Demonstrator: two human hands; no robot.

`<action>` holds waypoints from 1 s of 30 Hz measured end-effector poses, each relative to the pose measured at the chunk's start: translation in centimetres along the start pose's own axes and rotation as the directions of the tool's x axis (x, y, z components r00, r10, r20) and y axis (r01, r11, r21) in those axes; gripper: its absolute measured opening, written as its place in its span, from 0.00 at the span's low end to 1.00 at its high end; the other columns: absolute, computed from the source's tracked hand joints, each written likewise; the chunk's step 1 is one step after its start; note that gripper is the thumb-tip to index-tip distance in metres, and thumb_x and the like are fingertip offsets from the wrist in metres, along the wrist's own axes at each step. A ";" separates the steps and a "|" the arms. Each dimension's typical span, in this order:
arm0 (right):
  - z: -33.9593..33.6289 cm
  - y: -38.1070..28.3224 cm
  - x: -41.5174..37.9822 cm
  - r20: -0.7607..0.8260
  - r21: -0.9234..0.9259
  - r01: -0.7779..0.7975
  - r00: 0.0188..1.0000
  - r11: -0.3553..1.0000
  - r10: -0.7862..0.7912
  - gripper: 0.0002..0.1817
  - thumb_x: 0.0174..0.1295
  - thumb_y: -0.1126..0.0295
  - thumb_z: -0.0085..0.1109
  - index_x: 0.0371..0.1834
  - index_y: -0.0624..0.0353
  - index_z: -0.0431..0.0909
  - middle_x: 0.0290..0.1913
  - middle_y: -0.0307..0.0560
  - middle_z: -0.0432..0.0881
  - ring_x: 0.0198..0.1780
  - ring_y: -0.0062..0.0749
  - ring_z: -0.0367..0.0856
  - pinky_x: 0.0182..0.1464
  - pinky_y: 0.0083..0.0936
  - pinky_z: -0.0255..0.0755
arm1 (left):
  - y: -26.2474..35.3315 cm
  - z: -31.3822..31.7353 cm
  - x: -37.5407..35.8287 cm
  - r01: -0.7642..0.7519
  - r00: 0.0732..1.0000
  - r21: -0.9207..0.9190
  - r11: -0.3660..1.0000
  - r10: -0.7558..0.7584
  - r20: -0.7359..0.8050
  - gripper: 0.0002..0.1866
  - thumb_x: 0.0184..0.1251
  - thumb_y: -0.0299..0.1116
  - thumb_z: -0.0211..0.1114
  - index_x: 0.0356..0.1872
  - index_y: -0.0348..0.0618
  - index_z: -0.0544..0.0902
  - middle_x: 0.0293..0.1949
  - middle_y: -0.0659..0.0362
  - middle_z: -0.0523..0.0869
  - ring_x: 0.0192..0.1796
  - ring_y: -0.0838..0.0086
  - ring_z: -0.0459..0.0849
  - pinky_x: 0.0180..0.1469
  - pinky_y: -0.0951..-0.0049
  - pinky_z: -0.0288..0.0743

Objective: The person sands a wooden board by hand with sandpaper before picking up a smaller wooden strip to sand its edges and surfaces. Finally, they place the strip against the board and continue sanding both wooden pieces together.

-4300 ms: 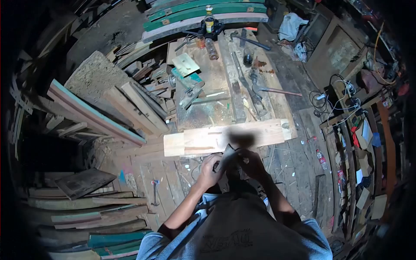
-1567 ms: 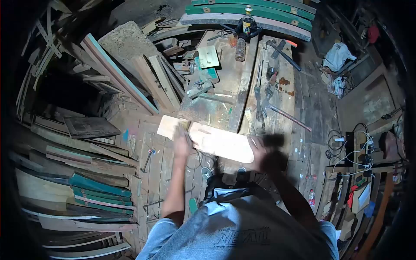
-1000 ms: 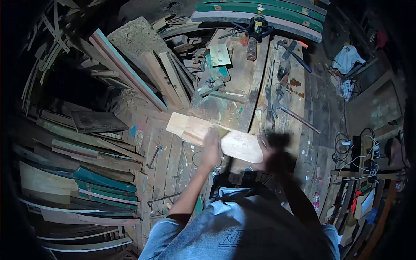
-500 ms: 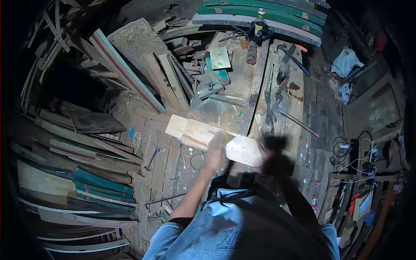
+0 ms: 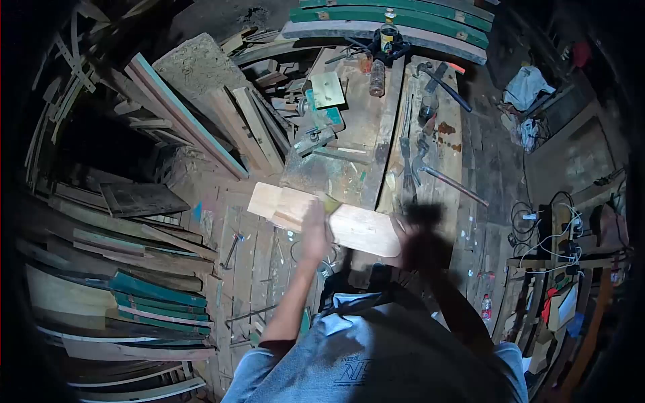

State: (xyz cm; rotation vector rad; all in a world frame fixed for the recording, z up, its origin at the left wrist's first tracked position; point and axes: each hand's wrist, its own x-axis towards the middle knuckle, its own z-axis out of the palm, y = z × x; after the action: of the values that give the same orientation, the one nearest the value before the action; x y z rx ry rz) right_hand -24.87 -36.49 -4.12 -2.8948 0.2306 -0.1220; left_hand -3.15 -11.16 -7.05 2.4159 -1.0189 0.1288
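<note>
A pale, shaped wooden board lies slantwise in front of my body, at the near edge of the workbench, with its right end rounded. My left hand presses on its top face, slightly blurred. Under those fingers a yellowish-green piece of sandpaper pokes out. My right hand, mostly in dark shadow, grips the rounded end of the board. The thumb side shows there; the other fingers are hard to make out.
On the workbench lie a hammer, another hammer, a drinking glass and bottles. Stacked planks fill the left side. Cables hang at right, and a plastic bottle stands below.
My left hand has shifted a little left along the board with the sandpaper. My right hand stays at the rounded end. The whole view has moved slightly.
</note>
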 end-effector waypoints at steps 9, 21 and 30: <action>0.0 0.3 0.4 -0.071 0.205 0.045 0.997 0.978 -0.031 0.70 0.43 0.32 0.86 0.87 0.66 0.71 0.79 0.58 0.80 0.75 0.52 0.80 0.77 0.49 0.70 | 0.1 -3.1 0.8 0.012 0.996 -0.086 0.996 -0.005 0.086 0.26 0.84 0.24 0.55 0.77 0.21 0.79 0.77 0.28 0.81 0.83 0.34 0.76 0.90 0.45 0.65; -0.1 0.9 -0.8 0.138 0.068 -0.001 0.990 0.998 -0.008 0.75 0.47 0.29 0.84 0.93 0.65 0.62 0.84 0.61 0.75 0.79 0.58 0.78 0.79 0.54 0.71 | 8.7 0.6 -4.8 -0.222 0.872 -0.275 0.935 0.317 0.373 0.35 0.75 0.22 0.59 0.84 0.28 0.74 0.84 0.36 0.77 0.88 0.44 0.72 0.92 0.48 0.61; -0.8 0.4 -0.8 0.110 0.044 -0.011 0.994 0.999 0.006 0.75 0.47 0.29 0.84 0.93 0.64 0.63 0.84 0.60 0.75 0.77 0.56 0.79 0.78 0.53 0.71 | 2.3 -0.9 -2.8 -0.031 0.977 -0.084 0.996 0.048 0.206 0.29 0.89 0.30 0.57 0.83 0.24 0.73 0.82 0.28 0.76 0.87 0.33 0.70 0.92 0.43 0.59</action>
State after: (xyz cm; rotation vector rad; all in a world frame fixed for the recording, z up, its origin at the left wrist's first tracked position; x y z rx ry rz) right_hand -25.83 -36.93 -3.46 -2.8446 0.2171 0.0333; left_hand -6.69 -10.26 -6.12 2.3729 -1.1411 -0.1529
